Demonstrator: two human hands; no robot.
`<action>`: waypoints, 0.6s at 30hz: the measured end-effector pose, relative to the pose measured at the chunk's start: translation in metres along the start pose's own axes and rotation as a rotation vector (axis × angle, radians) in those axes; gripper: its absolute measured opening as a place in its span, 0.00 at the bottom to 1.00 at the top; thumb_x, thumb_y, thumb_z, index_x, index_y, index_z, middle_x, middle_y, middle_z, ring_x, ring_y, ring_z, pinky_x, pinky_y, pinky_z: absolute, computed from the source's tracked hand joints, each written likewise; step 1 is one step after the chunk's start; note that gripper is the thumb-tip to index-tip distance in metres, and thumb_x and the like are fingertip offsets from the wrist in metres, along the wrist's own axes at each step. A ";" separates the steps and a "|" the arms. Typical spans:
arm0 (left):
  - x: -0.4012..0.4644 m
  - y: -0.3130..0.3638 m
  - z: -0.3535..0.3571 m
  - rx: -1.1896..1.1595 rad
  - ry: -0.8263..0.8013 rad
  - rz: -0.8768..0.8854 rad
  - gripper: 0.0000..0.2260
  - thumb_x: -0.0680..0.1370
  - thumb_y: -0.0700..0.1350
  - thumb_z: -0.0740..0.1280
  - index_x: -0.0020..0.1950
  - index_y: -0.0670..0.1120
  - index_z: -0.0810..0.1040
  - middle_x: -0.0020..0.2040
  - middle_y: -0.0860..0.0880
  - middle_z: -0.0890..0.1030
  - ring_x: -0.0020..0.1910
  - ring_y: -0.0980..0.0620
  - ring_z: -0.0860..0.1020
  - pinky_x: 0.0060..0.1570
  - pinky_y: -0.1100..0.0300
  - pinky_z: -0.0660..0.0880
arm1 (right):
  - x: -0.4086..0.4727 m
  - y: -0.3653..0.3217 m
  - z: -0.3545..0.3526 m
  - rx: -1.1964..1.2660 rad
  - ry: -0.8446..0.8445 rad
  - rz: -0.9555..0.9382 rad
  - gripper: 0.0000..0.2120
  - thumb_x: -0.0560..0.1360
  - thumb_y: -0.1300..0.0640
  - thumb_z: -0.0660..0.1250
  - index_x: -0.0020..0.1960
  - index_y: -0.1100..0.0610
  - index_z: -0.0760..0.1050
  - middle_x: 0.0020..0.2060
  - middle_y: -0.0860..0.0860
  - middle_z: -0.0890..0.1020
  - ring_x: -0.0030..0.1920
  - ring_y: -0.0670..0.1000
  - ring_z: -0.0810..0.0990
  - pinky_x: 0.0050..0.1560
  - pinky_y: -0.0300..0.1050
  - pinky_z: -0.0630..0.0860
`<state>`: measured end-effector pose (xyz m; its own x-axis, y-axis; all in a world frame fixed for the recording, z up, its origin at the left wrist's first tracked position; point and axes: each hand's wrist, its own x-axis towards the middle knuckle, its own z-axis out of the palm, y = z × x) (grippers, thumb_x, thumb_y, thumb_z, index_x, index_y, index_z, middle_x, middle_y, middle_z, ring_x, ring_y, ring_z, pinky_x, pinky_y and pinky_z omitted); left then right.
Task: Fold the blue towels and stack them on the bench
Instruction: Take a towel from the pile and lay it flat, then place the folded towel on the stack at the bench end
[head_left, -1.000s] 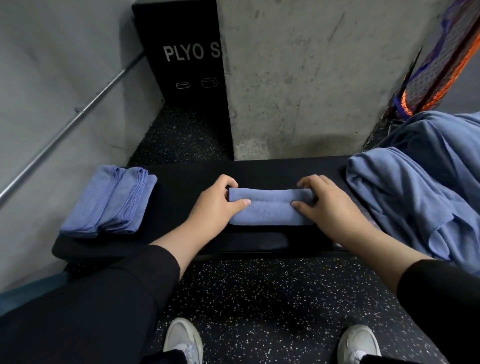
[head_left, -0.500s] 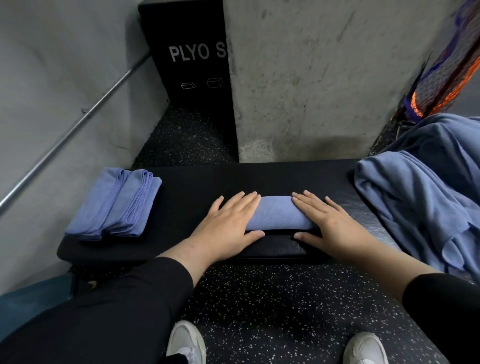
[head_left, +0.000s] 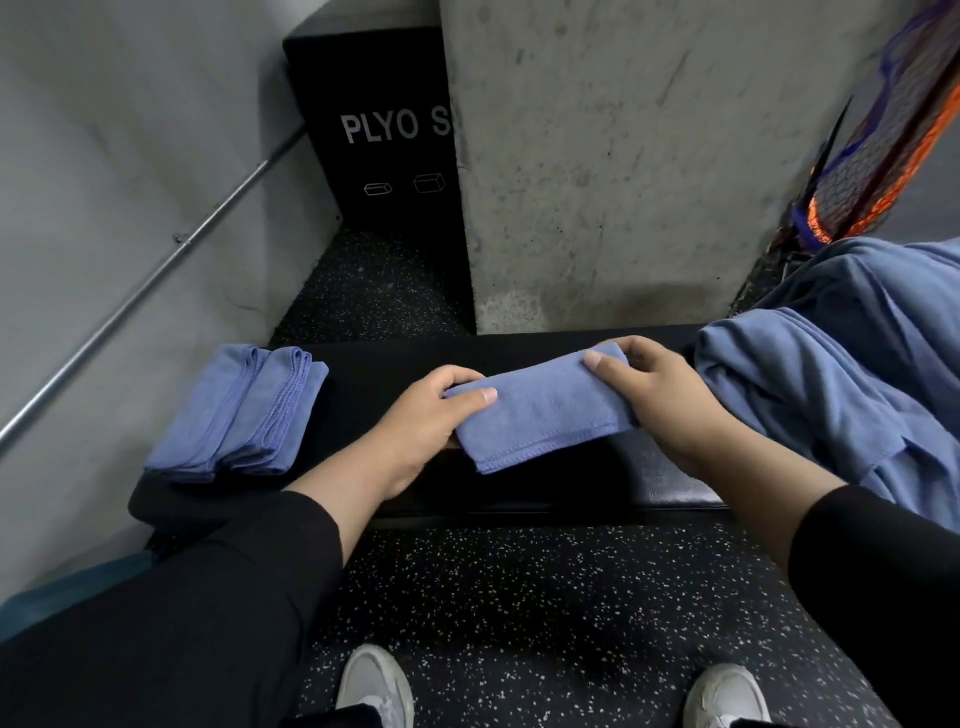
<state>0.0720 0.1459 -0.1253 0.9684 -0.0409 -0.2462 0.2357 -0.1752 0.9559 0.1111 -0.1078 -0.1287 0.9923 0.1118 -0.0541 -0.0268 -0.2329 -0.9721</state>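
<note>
Folded towel (head_left: 540, 415): lifted just above the black bench (head_left: 374, 374), mid-length, tilted.
Grip: left hand (head_left: 421, 426) pinches the left end, thumb on top; right hand (head_left: 660, 400) clamps the right end, fingers curled round.
Handling: looks soft, light and floppy; likely to sag or unfold unless held at both ends.
Stack (head_left: 239, 410): at the bench's left end; two folded bundles side by side, layers uncountable.
Unfolded pile (head_left: 831, 374): at the right end, count unclear.
Shoes: two.
</note>
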 end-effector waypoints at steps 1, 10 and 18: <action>-0.003 0.003 0.001 -0.117 -0.034 -0.073 0.12 0.78 0.45 0.72 0.61 0.48 0.79 0.56 0.48 0.83 0.53 0.52 0.82 0.57 0.49 0.79 | 0.000 -0.002 0.002 0.052 -0.005 0.041 0.17 0.73 0.41 0.73 0.52 0.52 0.82 0.47 0.48 0.87 0.52 0.48 0.85 0.56 0.48 0.78; -0.029 0.018 0.003 -0.341 0.109 -0.151 0.13 0.77 0.41 0.74 0.61 0.45 0.79 0.55 0.43 0.84 0.50 0.49 0.84 0.44 0.56 0.81 | -0.009 -0.022 0.019 0.654 -0.235 0.376 0.35 0.70 0.37 0.74 0.69 0.56 0.75 0.64 0.55 0.81 0.63 0.57 0.81 0.61 0.57 0.78; -0.055 0.009 -0.030 -0.304 0.180 -0.125 0.16 0.76 0.43 0.75 0.62 0.48 0.77 0.56 0.46 0.84 0.53 0.50 0.85 0.54 0.49 0.83 | -0.015 -0.046 0.077 0.771 -0.028 0.326 0.17 0.77 0.62 0.70 0.65 0.63 0.74 0.61 0.62 0.81 0.50 0.57 0.85 0.48 0.50 0.82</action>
<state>0.0237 0.1756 -0.0985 0.9230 0.1405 -0.3582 0.3408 0.1332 0.9306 0.0877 -0.0247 -0.1011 0.9173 0.1799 -0.3553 -0.3976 0.4669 -0.7899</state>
